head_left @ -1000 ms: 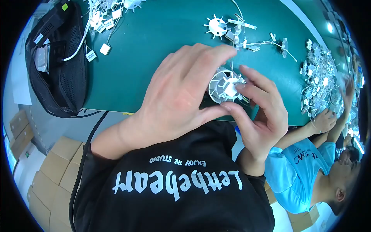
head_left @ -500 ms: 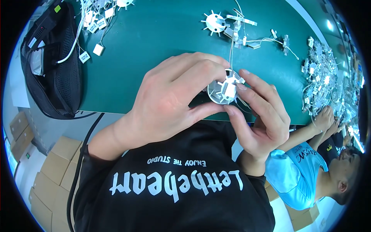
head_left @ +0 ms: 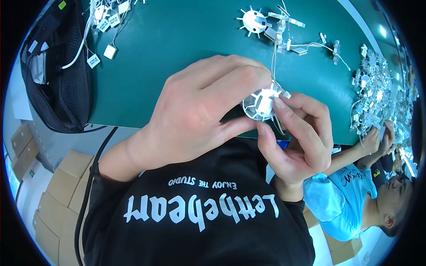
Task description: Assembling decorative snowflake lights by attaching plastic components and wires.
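Just above the table's near edge, my left hand [head_left: 199, 104] curls around a round white ring-shaped housing [head_left: 246, 111], its thumb below and fingers above. A shiny white disc with spokes [head_left: 265, 105] lies inside that ring. At the right side, the index finger and thumb of my right hand [head_left: 306, 137] close on the disc's edge, with the other fingers bent. Thin white wires [head_left: 274, 66] rise from the piece, and a small white connector [head_left: 287, 94] sits by my right fingertips. My left fingertips are partly hidden.
On the green table [head_left: 177, 35] lie another spoked disc [head_left: 254, 21] and wired clips [head_left: 280, 33]. A black mesh bag [head_left: 57, 88] stands left, near wired white blocks [head_left: 110, 52]. Right, a heap of wired parts [head_left: 372, 84] lies by a co-worker's hand [head_left: 370, 139]. Cardboard boxes [head_left: 66, 186] stand lower left.
The spoked disc has tilted and now faces up more within the ring. My right fingers have shifted slightly along its edge, and the small connector shows more plainly.
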Tool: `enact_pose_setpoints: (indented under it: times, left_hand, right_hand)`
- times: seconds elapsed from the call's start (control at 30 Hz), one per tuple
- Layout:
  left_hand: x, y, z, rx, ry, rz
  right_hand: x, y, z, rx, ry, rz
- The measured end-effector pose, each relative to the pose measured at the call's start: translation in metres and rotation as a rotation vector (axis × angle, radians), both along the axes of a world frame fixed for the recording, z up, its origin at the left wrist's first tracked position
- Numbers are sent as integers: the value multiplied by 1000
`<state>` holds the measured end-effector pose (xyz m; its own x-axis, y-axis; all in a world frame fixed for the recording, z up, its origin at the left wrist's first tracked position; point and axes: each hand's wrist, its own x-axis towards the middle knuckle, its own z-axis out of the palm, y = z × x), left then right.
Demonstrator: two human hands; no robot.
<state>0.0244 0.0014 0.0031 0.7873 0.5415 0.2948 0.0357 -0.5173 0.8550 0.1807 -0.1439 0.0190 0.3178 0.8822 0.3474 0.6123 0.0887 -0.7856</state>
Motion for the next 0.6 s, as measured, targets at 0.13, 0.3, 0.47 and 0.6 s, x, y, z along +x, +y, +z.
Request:
enact_pose_setpoints:
  times: [0.13,0.3,0.47,0.6]
  left_hand:
    - [0,4,2,3,24,-53]
    - [1,4,3,65,22,-80]
    - [2,5,-1,90,27,-68]
    - [1,5,4,69,70,-50]
  right_hand:
    - [8,-4,3,-32,-73,91]
    - [2,-6,-3,10,-67,16]
    - [13,-6,5,-114,-17,-78]
    - [32,-1,0,-1,-188,45]
